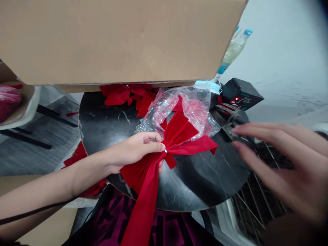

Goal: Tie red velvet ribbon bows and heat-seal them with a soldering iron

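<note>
A red velvety ribbon bow (180, 128) is pinched at its centre between the thumb and fingers of my left hand (143, 147). A small whitish tie shows at the bow's middle, and a long red tail hangs toward my lap. My right hand (284, 160), blurred, is at the right with thumb and fingers apart and nothing visible between them. Its fingertips are close to a small metal device (228, 114). Behind the bow lies a clear plastic bag (166, 102) with red material in it.
A large cardboard box (115, 41) looms over the back of the round black table (102, 119). More red bows (118, 94) lie beneath its edge. At the right stand a black control box (242, 94) with a red light and a plastic bottle (234, 48).
</note>
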A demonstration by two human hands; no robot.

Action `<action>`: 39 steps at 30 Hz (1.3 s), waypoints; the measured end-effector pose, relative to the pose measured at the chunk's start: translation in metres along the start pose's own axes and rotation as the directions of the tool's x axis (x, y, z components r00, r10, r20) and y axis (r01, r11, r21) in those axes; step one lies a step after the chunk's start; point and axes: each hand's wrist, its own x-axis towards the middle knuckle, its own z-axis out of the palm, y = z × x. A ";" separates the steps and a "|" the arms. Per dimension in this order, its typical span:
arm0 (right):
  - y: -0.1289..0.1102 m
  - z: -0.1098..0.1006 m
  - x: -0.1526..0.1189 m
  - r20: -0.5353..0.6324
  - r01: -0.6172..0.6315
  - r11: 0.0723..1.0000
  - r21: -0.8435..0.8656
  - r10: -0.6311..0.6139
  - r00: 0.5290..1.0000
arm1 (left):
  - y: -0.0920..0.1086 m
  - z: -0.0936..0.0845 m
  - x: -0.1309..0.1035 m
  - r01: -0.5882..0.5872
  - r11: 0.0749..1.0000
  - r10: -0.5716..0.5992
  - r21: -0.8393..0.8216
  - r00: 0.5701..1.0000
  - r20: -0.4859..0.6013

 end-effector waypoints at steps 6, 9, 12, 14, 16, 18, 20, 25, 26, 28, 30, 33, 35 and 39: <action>-0.044 0.052 0.013 0.038 0.324 0.928 0.185 -0.336 0.941 | -0.002 0.004 0.001 0.036 0.997 -0.035 -0.069 0.999 0.013; -0.039 0.068 0.020 -0.055 0.406 0.880 0.245 -0.406 0.912 | -0.002 0.005 0.000 0.044 0.996 -0.042 -0.071 0.999 0.030; -0.032 0.070 0.021 -0.032 0.443 0.844 0.303 -0.456 0.889 | -0.001 0.005 -0.002 0.056 0.997 -0.053 -0.046 0.997 0.056; -0.031 0.069 0.021 -0.008 0.440 0.839 0.320 -0.462 0.887 | 0.000 0.003 -0.004 0.062 0.998 -0.061 -0.023 0.997 0.055; -0.033 0.069 0.021 0.007 0.414 0.848 0.331 -0.441 0.897 | 0.002 0.002 -0.005 0.040 0.999 -0.040 0.000 0.999 0.020; -0.036 0.070 0.023 0.010 0.399 0.852 0.338 -0.427 0.904 | 0.003 0.002 -0.007 -0.002 0.999 0.002 0.046 1.000 -0.010; -0.039 0.071 0.025 0.012 0.389 0.858 0.337 -0.417 0.909 | 0.005 0.001 -0.007 -0.042 0.991 0.043 0.126 0.999 -0.009; -0.043 0.069 0.030 0.075 0.313 0.886 0.341 -0.358 0.931 | 0.011 0.000 -0.007 -0.090 0.949 0.094 0.301 0.996 0.000; -0.043 0.070 0.030 0.072 0.302 0.891 0.338 -0.344 0.936 | 0.013 -0.001 -0.006 -0.095 0.939 0.101 0.332 0.995 -0.001; -0.044 0.071 0.031 0.050 0.296 0.896 0.331 -0.330 0.942 | 0.015 -0.002 -0.005 -0.103 0.918 0.112 0.384 0.994 -0.001; -0.045 0.073 0.032 0.043 0.299 0.893 0.337 -0.332 0.942 | 0.017 -0.002 -0.004 -0.111 0.903 0.118 0.416 0.993 0.008; -0.047 0.076 0.034 0.054 0.277 0.894 0.353 -0.316 0.947 | 0.017 -0.002 -0.004 -0.131 0.899 0.132 0.417 0.991 0.027; -0.049 0.077 0.036 0.057 0.262 0.898 0.352 -0.300 0.952 | 0.017 -0.002 -0.004 -0.138 0.904 0.130 0.405 0.990 0.047; -0.052 0.077 0.037 0.079 0.221 0.900 0.375 -0.268 0.960 | 0.017 -0.001 -0.004 -0.146 0.899 0.132 0.413 0.989 0.061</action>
